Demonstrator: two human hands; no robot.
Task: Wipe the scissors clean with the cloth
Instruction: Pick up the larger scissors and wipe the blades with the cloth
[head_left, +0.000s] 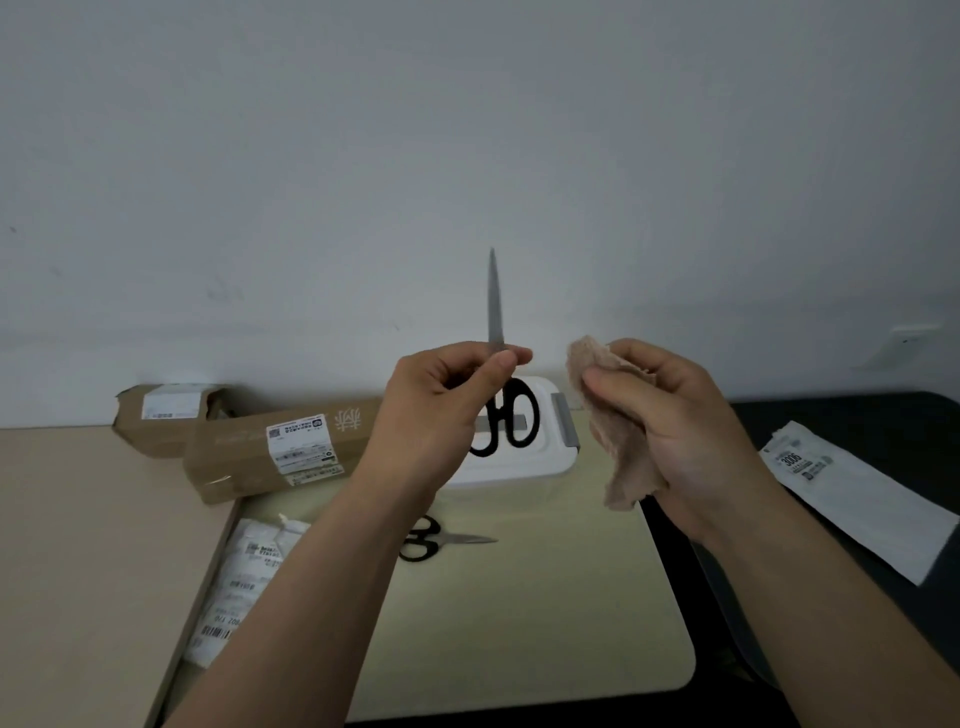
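My left hand (441, 405) pinches a pair of black-handled scissors (496, 306) near the pivot, blades closed and pointing straight up, the handle loops hanging below my fingers. To its right, my right hand (675, 421) grips a crumpled beige cloth (618, 431), a little apart from the blades. A second, smaller pair of black-handled scissors (441, 540) lies flat on the pale mat (545, 623) below my left wrist, tips pointing right.
A white lidded box (530, 462) stands behind the hands. Two long cardboard parcels (260, 457) lie at the left by the wall. A white mail bag (239, 587) rests at the mat's left edge, another white packet (857, 493) on the dark surface at right.
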